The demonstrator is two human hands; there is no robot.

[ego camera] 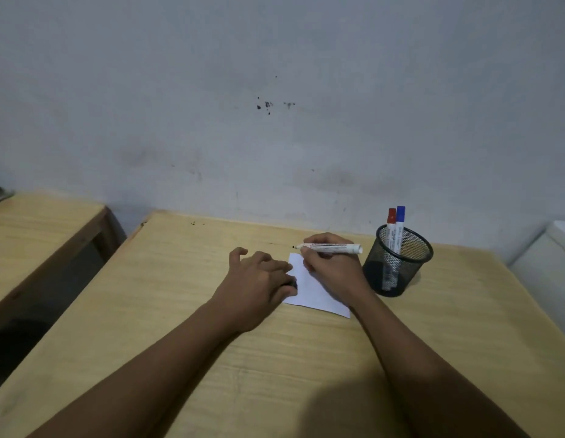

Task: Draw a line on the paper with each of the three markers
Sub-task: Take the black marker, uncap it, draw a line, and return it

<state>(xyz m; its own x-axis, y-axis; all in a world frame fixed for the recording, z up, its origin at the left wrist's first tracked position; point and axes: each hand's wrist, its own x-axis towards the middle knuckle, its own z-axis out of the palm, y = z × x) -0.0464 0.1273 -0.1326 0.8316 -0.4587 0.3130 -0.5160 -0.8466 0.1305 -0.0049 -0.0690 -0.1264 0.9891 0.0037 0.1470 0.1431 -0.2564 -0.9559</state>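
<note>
Step 1, black marker [328,248] uncapped in right hand [330,267], tip held above far edge of paper [316,289], no line visible yet. Left hand [259,279] pins paper's left side, closed on a dark bit, prob the cap. Red marker [391,226] and blue marker [399,227] wait capped in mesh cup [398,263]. Next: lower tip, drag across.

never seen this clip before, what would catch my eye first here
The two hands meet at a small white paper mid-table: the right hand holds an uncapped marker lying level, and the left hand rests at the paper's left edge. To the right, a black mesh cup holds a red-capped marker and a blue-capped marker.
</note>
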